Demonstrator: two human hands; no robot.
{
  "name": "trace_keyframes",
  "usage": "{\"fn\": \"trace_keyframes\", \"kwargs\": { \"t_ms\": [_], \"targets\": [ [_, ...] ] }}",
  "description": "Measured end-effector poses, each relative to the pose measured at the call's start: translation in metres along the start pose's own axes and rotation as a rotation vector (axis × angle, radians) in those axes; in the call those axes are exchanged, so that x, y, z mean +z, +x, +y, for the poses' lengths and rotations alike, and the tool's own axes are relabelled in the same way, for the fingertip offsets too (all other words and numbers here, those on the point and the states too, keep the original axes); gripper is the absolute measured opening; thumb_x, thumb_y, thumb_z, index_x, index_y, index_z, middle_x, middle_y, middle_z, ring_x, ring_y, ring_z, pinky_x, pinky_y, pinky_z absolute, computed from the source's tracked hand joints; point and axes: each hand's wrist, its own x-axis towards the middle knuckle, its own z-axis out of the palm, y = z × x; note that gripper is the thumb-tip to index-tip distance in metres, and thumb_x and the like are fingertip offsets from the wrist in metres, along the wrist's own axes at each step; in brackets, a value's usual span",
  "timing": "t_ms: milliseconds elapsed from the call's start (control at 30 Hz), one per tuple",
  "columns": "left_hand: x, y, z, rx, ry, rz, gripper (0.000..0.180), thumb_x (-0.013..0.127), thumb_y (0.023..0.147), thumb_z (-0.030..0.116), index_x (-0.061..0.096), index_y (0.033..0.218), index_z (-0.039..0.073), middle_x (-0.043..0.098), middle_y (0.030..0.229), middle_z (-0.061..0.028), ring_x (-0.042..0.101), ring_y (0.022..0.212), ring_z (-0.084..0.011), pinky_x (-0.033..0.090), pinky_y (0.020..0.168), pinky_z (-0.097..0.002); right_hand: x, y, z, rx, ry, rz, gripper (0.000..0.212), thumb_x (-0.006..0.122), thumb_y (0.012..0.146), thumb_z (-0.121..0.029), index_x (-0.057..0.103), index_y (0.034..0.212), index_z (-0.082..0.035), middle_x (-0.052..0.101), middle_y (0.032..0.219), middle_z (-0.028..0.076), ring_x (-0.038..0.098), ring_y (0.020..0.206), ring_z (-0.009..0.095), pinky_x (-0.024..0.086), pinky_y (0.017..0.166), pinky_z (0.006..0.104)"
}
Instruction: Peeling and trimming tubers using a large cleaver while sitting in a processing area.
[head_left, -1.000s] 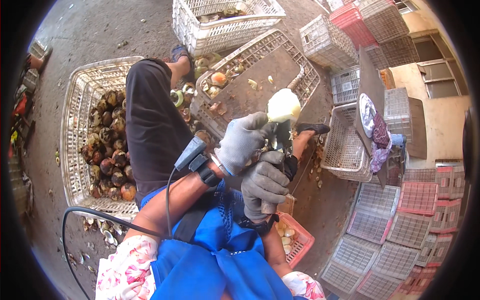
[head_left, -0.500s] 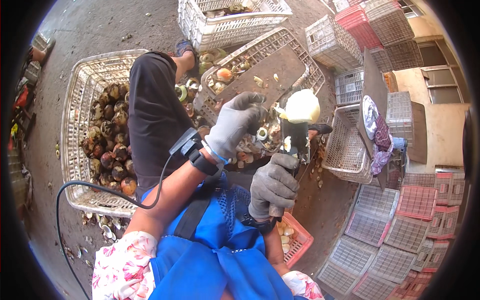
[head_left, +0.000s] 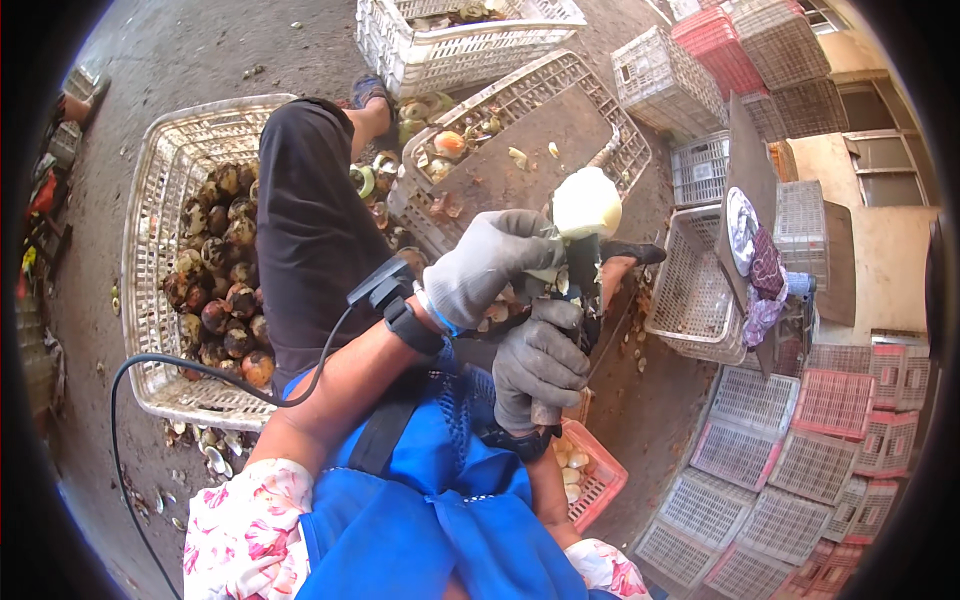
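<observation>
My right hand (head_left: 542, 372), in a grey glove, is wrapped around the handle of a knife (head_left: 583, 268) with a broad dark blade, tilted up and away from me. A peeled, pale cream round fruit (head_left: 587, 203) sits at the far end of the blade. Just below and left of the fruit is my left hand (head_left: 482, 262), also gloved in grey. Its fingers are pinched together beside the blade, by some pale scraps; what they grip, if anything, is hidden. Beyond both hands a brown board (head_left: 530, 150) lies across a crate (head_left: 408, 205) of peelings.
At my left a white crate (head_left: 150, 230) holds several unpeeled dark, reddish-brown fruits (head_left: 222, 262). A red basket (head_left: 603, 490) of pale peeled pieces stands by my right arm. Another white crate (head_left: 465, 62) is ahead. Stacked crates (head_left: 755, 440) and a cloth (head_left: 762, 285) are at the right.
The pale fruit and knife have shifted slightly left and toward me. My left hand has moved right and nearer, to beside the blade. My right hand keeps its grip on the handle.
</observation>
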Motion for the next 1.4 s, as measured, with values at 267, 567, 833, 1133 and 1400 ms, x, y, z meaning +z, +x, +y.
{"fn": "trace_keyframes", "kwargs": {
  "t_ms": [267,567,833,1133,1400],
  "targets": [
    [-0.017,0.006,-0.005,-0.148,0.072,0.160,0.021,0.078,0.087,0.014,0.073,0.102,0.000,0.070,0.078,-0.0003,0.061,0.062,-0.0069,0.050,0.056,-0.0244,0.001,-0.001,0.003,0.031,0.043,0.014,0.017,0.045,0.105,-0.012,0.051,0.110,0.003,0.060,0.071,0.009,0.063,0.057,0.014,0.061,0.051,0.0276],
    [-0.056,0.009,-0.007,0.125,1.243,0.191,0.030,0.069,0.091,0.029,0.074,0.111,0.008,0.075,0.107,-0.0127,0.073,0.098,-0.0282,0.057,0.090,-0.0399,0.013,-0.007,-0.008,-0.022,-0.150,0.060,0.023,0.042,0.107,-0.012,0.052,0.113,0.007,0.054,0.067,0.004,0.057,0.053,0.011,0.056,0.045,0.0257],
    [-0.044,-0.009,0.005,0.362,1.405,0.286,0.012,0.072,0.082,0.013,0.073,0.093,0.010,0.070,0.115,-0.0091,0.069,0.103,-0.0346,0.057,0.086,-0.0448,0.011,-0.036,-0.038,0.133,-0.891,0.205,0.045,0.043,0.112,-0.035,0.058,0.127,0.005,0.039,0.063,-0.002,0.038,0.042,0.006,0.033,0.035,0.0240],
    [-0.054,-0.010,-0.006,0.025,1.315,0.222,0.036,0.070,0.088,0.012,0.073,0.123,0.011,0.074,0.114,-0.0103,0.072,0.088,-0.0240,0.058,0.081,-0.0351,0.044,-0.064,-0.022,-0.402,-0.966,0.482,0.034,0.038,0.113,-0.028,0.059,0.118,-0.001,0.037,0.061,-0.003,0.034,0.038,0.006,0.033,0.034,0.0242],
    [-0.076,-0.002,0.043,0.423,0.411,0.615,0.031,0.061,0.103,0.008,0.065,0.131,-0.002,0.071,0.114,-0.0089,0.066,0.087,-0.0141,0.054,0.078,-0.0256,0.146,-0.296,0.048,-1.204,-1.529,1.393,0.031,0.041,0.111,-0.033,0.056,0.092,-0.013,0.053,0.070,-0.001,0.053,0.058,0.011,0.045,0.051,0.0251]
  ]
}}
